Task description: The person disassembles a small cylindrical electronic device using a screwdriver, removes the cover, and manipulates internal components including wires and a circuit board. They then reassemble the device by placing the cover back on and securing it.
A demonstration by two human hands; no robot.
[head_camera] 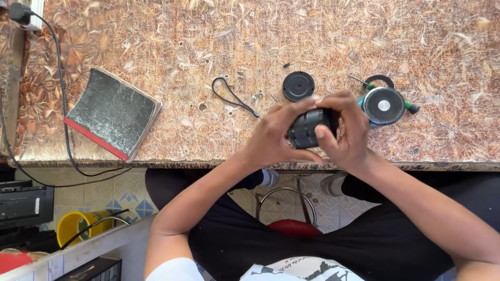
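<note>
1. Both hands are gripping a small black speaker (307, 127) over the desk (208, 41) edge; the left hand (273, 138) is wrapping it, the right hand (348, 130) is pinching it.
2. It looks taken apart: a round black cover (298, 86) is lying at 12 o'clock, a round speaker part (384, 105) at 2 o'clock.
3. Putting it together seems not done.

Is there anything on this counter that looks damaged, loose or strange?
Yes. The book at the left has a badly scuffed, cracked black cover and lies askew near the counter edge. Tiny loose screws lie scattered beside a black cord loop. Both hands, left and right, grip a black cylindrical part.
</note>
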